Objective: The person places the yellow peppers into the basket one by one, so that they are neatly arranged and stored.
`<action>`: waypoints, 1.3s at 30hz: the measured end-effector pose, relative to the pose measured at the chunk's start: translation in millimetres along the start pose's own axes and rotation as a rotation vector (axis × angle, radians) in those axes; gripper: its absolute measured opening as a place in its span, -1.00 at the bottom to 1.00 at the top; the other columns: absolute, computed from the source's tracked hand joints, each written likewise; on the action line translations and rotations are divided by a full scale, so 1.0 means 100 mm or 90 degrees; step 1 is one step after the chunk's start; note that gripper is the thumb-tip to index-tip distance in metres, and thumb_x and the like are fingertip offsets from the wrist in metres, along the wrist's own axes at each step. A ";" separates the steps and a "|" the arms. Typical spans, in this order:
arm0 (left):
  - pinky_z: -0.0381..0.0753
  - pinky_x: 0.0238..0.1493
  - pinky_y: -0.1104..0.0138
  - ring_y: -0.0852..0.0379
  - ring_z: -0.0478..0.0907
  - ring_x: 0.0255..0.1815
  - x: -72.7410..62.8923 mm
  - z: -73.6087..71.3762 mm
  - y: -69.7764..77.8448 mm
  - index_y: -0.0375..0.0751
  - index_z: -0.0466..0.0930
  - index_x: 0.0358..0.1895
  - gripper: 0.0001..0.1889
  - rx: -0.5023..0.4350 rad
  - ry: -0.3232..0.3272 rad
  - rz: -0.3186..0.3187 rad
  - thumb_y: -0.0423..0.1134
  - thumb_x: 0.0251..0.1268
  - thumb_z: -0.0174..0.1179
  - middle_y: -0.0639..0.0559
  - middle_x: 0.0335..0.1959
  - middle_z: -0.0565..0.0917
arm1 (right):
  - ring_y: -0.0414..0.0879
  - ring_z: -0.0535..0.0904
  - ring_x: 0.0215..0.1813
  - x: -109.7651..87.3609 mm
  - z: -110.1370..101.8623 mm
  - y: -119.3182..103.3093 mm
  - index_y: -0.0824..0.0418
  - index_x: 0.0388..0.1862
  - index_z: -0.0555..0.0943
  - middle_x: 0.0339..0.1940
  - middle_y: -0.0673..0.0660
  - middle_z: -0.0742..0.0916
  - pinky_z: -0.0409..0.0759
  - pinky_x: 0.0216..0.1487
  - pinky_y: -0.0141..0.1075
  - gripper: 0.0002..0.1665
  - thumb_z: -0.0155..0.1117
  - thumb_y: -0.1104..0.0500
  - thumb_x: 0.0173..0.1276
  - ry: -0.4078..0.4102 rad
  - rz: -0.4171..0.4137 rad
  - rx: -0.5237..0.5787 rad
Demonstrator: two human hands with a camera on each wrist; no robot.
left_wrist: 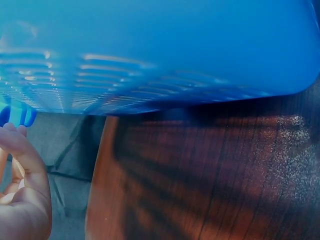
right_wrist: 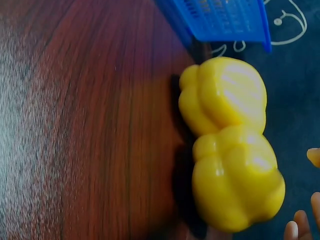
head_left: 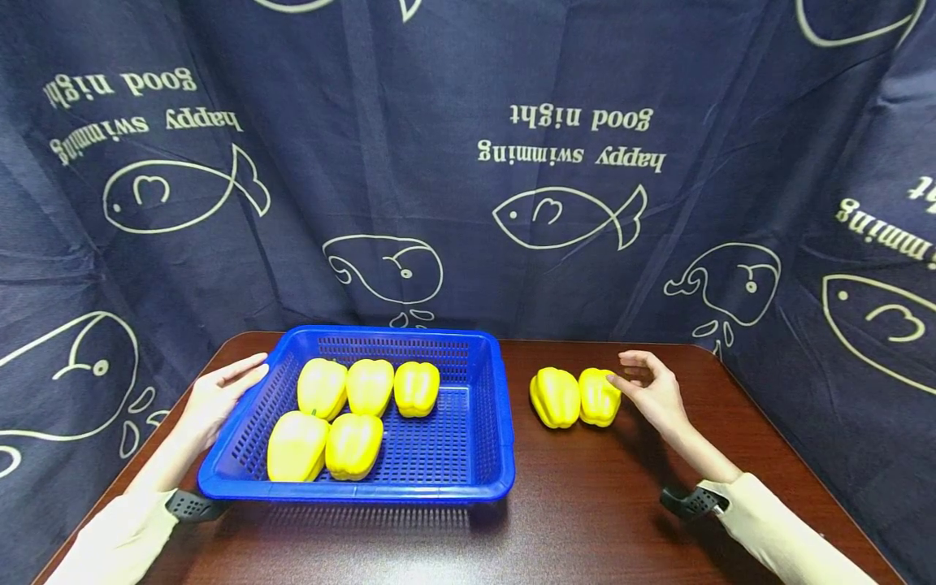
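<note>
My left hand (head_left: 219,398) is at the left side of a blue plastic basket (head_left: 504,422), its fingers bent at the rim; the left wrist view shows the curled fingers (left_wrist: 25,170) by the blue edge. Inside the basket lie several yellow bell peppers (head_left: 369,388), grouped toward its left. Two more yellow bell peppers, one on the left (head_left: 556,398) and one on the right (head_left: 598,400), sit side by side on the table, touching. Beside the right one is my right hand (head_left: 654,394), fingers apart and loosely bent, holding nothing. Its thumb overlaps that pepper in the head view.
A dark reddish-brown wooden table (head_left: 585,520) carries everything. Behind it and at both sides hangs a navy curtain (head_left: 453,179) with fish and whale drawings. The basket's right wall stands a short way left of the two loose peppers.
</note>
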State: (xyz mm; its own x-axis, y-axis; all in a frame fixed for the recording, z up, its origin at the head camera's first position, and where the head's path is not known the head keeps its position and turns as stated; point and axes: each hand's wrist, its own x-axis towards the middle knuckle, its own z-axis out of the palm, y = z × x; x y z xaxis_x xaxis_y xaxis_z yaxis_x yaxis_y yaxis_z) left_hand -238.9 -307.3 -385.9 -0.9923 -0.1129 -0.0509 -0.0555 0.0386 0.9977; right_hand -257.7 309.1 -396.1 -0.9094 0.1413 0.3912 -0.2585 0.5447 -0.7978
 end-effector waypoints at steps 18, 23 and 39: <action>0.69 -0.38 0.43 0.35 0.69 -0.41 0.00 0.01 -0.02 0.07 0.47 0.30 -0.54 -0.012 -0.005 -0.005 -0.12 0.33 0.20 0.45 -0.38 0.69 | -0.44 0.45 -0.13 0.10 -0.03 0.31 0.32 0.29 0.34 0.17 0.27 0.53 0.44 -0.13 -0.66 -0.35 0.32 0.12 0.32 -0.097 0.109 0.020; 0.69 -0.38 0.43 0.35 0.69 -0.41 0.01 -0.01 -0.02 0.13 0.50 0.27 -0.56 -0.007 -0.004 0.001 -0.09 0.32 0.21 0.45 -0.37 0.69 | -0.51 0.46 -0.17 0.08 -0.03 0.36 0.36 0.34 0.28 0.21 0.39 0.50 0.48 -0.14 -0.58 -0.32 0.27 0.12 0.35 -0.150 0.123 0.039; 0.69 -0.38 0.42 0.35 0.69 -0.41 -0.03 0.02 0.03 0.35 0.60 0.03 -0.74 -0.007 -0.001 -0.007 -0.10 0.32 0.21 0.46 -0.38 0.69 | -0.48 0.45 -0.04 -0.03 0.06 0.43 0.25 0.36 0.32 0.00 -0.25 0.57 0.35 0.03 -0.54 -0.30 0.32 0.10 0.30 -0.210 0.133 0.085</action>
State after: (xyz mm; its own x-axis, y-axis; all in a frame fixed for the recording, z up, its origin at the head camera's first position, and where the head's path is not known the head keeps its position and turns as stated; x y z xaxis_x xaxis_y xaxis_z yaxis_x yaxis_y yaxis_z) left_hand -236.1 -305.0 -382.7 -0.9919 -0.1116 -0.0611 -0.0645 0.0270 0.9976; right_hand -267.9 326.8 -434.1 -0.9968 -0.0477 0.0638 -0.0779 0.4172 -0.9054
